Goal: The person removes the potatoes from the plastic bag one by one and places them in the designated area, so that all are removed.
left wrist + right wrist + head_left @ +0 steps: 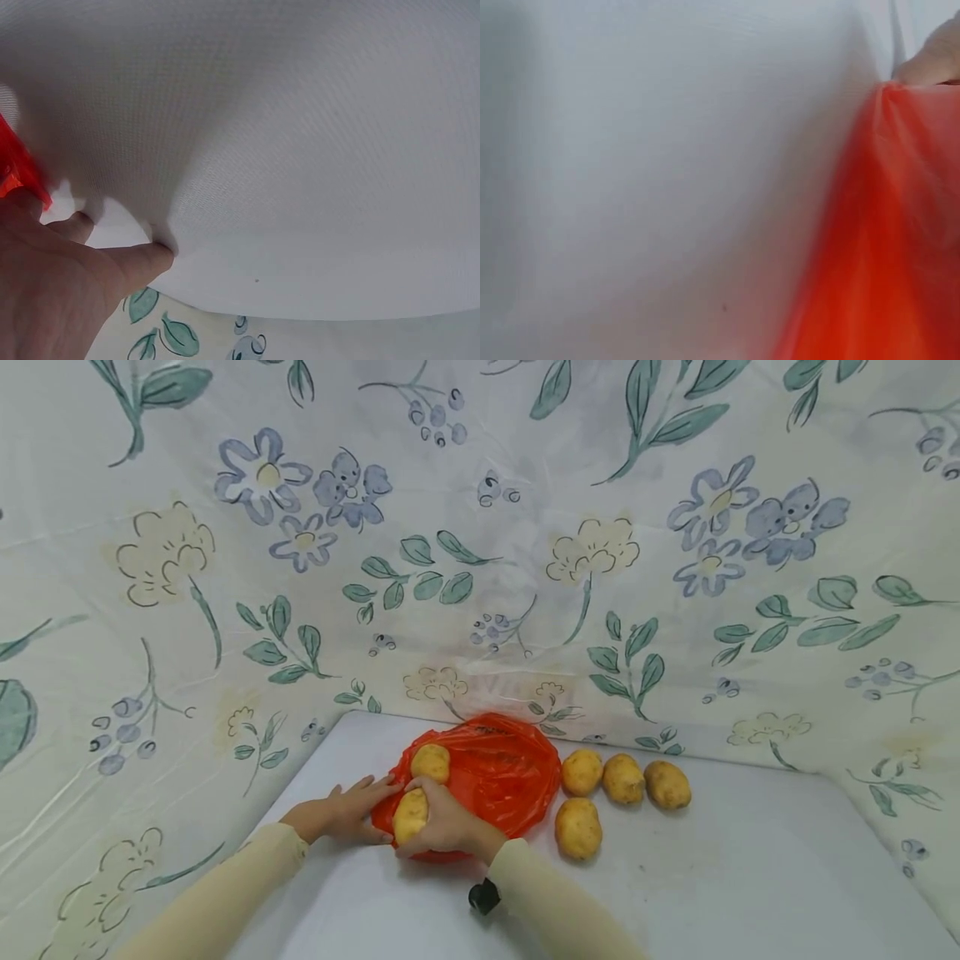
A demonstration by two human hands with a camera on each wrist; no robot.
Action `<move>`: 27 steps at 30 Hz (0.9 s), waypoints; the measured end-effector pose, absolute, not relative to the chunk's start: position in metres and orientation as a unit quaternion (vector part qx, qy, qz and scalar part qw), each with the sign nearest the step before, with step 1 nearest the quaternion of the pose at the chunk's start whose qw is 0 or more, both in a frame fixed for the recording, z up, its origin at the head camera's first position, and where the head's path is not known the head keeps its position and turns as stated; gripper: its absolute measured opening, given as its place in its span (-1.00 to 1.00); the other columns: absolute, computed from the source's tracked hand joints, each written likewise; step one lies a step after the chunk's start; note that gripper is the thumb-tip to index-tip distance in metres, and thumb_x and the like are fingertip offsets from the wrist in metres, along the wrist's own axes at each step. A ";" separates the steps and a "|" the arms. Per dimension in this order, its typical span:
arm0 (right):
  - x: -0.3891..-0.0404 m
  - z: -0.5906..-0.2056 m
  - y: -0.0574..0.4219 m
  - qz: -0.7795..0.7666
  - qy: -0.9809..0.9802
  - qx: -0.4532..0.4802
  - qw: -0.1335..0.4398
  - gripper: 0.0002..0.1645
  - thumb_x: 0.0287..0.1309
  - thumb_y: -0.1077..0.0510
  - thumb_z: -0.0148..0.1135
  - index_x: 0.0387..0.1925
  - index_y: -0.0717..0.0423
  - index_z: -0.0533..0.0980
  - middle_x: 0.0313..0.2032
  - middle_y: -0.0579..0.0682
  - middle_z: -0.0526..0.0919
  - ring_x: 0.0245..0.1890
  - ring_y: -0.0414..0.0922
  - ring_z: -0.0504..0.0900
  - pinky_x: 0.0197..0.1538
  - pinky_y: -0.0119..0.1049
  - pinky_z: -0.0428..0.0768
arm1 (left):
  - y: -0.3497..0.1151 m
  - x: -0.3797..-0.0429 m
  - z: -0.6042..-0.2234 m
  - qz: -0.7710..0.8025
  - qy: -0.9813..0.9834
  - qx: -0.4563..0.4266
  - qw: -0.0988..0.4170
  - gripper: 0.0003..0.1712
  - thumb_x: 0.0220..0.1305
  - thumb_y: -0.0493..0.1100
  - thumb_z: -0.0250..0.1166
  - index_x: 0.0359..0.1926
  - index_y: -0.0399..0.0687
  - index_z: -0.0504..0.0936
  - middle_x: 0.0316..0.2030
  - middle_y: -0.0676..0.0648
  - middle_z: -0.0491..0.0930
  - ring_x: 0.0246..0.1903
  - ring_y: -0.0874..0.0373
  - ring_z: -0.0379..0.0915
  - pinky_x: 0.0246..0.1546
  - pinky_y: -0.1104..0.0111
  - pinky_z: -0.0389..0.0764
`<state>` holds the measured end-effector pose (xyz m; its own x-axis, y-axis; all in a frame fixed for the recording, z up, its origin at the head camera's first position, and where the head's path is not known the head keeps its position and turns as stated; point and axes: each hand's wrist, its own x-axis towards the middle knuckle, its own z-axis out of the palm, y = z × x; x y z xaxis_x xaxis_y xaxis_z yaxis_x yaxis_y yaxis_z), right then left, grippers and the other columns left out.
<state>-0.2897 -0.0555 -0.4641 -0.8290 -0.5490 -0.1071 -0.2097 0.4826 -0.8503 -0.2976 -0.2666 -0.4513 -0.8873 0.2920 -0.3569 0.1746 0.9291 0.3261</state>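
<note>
My right hand [453, 822] grips a yellow-brown potato [410, 817], thumb and fingers around it, over the left part of a crumpled red plastic bag [510, 777]. Just beyond it, a second potato [431, 763] lies on the bag's left side. My left hand [352, 810] rests at the bag's left edge with its fingers spread, touching the plastic. In the left wrist view, straight fingers [139, 262] reach over the white surface, and a bit of red bag [19, 169] shows beside them. The right wrist view catches only part of my hand [937, 60] above blurred red plastic [885, 247].
Right of the bag, a potato [582, 772], another potato [623, 778] and a darker potato [667, 785] stand in a row. One more potato [578, 828] lies nearer. All are on a white table [720, 877] backed by a floral sheet [480, 527].
</note>
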 end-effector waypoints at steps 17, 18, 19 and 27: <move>-0.288 -0.443 -0.029 -0.496 0.809 -0.243 0.202 -0.03 -0.22 0.11 0.61 0.20 -0.26 0.23 -0.07 -0.19 0.45 -0.05 -0.15 0.45 -0.17 -0.24 0.60 | -0.267 -0.300 -0.456 0.143 0.962 0.121 0.200 0.09 0.02 0.21 0.48 0.51 0.13 0.17 0.53 -0.18 0.05 0.47 -0.38 -0.19 0.27 -0.50 -0.19; -0.289 -0.441 -0.027 -0.498 0.805 -0.247 0.205 -0.02 -0.22 0.11 0.61 0.21 -0.24 0.22 -0.06 -0.19 0.45 -0.05 -0.15 0.46 -0.17 -0.24 0.61 | -0.268 -0.300 -0.456 0.142 0.962 0.122 0.201 0.09 0.02 0.22 0.48 0.51 0.13 0.17 0.53 -0.18 0.05 0.47 -0.39 -0.19 0.27 -0.51 -0.19; -0.290 -0.438 -0.025 -0.501 0.802 -0.251 0.207 -0.01 -0.22 0.11 0.61 0.22 -0.22 0.22 -0.06 -0.19 0.45 -0.04 -0.15 0.46 -0.16 -0.24 0.61 | -0.268 -0.301 -0.456 0.140 0.962 0.123 0.201 0.09 0.02 0.23 0.48 0.51 0.13 0.17 0.53 -0.17 0.05 0.48 -0.38 -0.19 0.27 -0.50 -0.19; -0.288 -0.421 -0.007 -0.490 0.799 -0.286 0.201 -0.04 -0.19 0.08 0.60 0.20 -0.17 0.21 -0.03 -0.15 0.45 -0.07 -0.14 0.50 -0.15 -0.29 0.63 | -0.269 -0.304 -0.455 0.153 0.958 0.126 0.207 0.12 0.01 0.26 0.47 0.52 0.13 0.16 0.54 -0.17 0.03 0.48 -0.38 -0.22 0.28 -0.50 -0.23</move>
